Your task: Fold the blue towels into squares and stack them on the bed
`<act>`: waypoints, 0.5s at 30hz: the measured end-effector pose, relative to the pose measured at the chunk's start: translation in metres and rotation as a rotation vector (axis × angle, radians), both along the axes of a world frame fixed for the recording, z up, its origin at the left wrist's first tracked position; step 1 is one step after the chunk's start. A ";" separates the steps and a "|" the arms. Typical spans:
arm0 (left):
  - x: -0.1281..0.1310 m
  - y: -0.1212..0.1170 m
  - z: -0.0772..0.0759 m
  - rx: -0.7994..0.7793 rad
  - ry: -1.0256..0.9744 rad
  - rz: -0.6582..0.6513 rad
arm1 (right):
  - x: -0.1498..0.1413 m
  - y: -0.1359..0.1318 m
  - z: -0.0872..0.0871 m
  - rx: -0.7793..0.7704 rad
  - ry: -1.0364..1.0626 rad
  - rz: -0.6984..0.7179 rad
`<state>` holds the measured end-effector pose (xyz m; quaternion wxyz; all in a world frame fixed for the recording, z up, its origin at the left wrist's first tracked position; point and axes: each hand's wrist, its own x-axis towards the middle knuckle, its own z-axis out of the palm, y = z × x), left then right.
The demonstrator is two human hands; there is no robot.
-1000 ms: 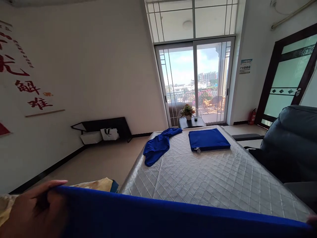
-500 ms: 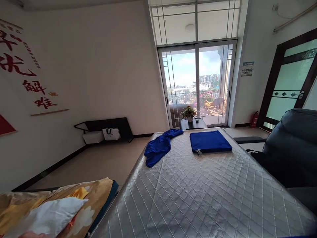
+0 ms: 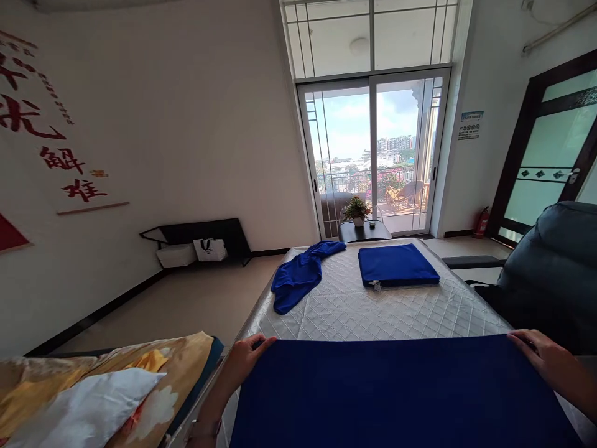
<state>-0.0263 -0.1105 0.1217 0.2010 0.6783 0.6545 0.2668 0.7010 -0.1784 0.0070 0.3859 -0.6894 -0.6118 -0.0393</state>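
I have two hands here, and both hold one big blue cloth (image 3: 396, 392). My left hand (image 3: 245, 361) pinches its far left corner, and my right hand (image 3: 550, 361) pinches its far right corner. Both grips are narrow, thumb and fingers closed on the cloth, and the hands are wide apart. The cloth is spread out between them over the near part of the silver surface (image 3: 340, 311). I can't tell how much of it touches down.

To the left is one white pillow (image 3: 88, 410) on one flowery cover (image 3: 186, 367). To the right is one big black chair (image 3: 550, 267).

Two more blue cloths lie farther up the surface, so I count three. One is a crumpled cloth (image 3: 298, 280) by the far left corner. The other is a folded cloth (image 3: 398, 264), flat and neat near the far right corner, with a white tag (image 3: 374, 285) on its near side.

Past the far edge, one little dark table (image 3: 366, 232) holds one potted plant (image 3: 357, 211). Off to the left stand one white box (image 3: 176, 256) and one white bag (image 3: 211, 249), side by side.
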 end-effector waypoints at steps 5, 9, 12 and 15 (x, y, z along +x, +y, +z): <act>0.011 0.054 -0.056 -0.037 0.376 0.044 | -0.009 0.070 -0.041 -0.403 0.131 -0.029; 0.013 0.082 -0.076 -0.029 0.510 0.078 | -0.028 0.101 -0.043 -0.577 0.040 -0.177; 0.015 0.099 -0.085 -0.017 0.571 0.092 | -0.035 0.120 -0.039 -0.627 -0.017 -0.233; 0.019 0.114 -0.091 0.007 0.623 0.113 | -0.038 0.135 -0.037 -0.625 -0.023 -0.288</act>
